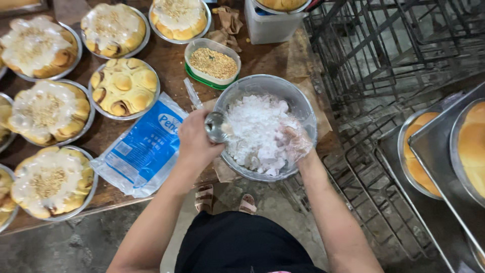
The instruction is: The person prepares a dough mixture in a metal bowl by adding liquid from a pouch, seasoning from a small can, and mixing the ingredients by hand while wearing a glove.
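Left hand [194, 139], grip closed on metal scoop [216, 126]; gloved right hand [295, 141] loosely open in white powder [255, 134].

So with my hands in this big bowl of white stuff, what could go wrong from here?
The steel bowl sits close to the table edge; a hard push might tip it toward the floor. The left hand holds a metal scoop at the rim, so white filling could spill onto the blue packet. The thin glove on the right hand could tear into the filling.
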